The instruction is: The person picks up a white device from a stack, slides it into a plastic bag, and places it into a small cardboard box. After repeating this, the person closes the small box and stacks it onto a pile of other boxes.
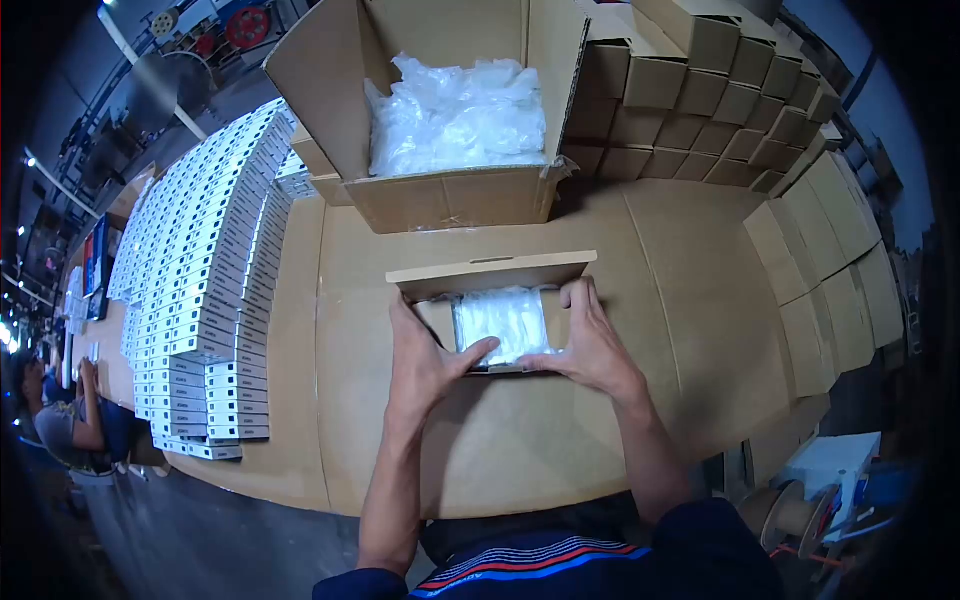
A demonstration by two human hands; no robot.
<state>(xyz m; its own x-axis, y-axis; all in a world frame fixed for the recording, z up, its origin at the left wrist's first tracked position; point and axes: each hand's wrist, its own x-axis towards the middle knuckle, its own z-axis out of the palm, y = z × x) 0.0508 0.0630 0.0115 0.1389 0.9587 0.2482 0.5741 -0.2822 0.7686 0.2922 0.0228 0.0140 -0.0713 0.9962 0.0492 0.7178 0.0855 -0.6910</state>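
Note:
In the middle of the table a small brown cardboard box (432,317) stands with its lid raised at the far side. Inside it lies a clear plastic bag (505,318) whose contents I cannot make out. My left hand (425,350) grips the box's left end, its thumb pressing on the bag. At the right end my right hand (590,345) has its fingers round the box wall, and its thumb also rests on the bag near the front edge.
A large open carton (455,205) full of clear plastic bags stands behind. White labelled boxes (210,290) are stacked at left, brown boxes (680,110) at back right. Folded cardboard pieces (825,270) line the right edge. A person (75,425) sits far left.

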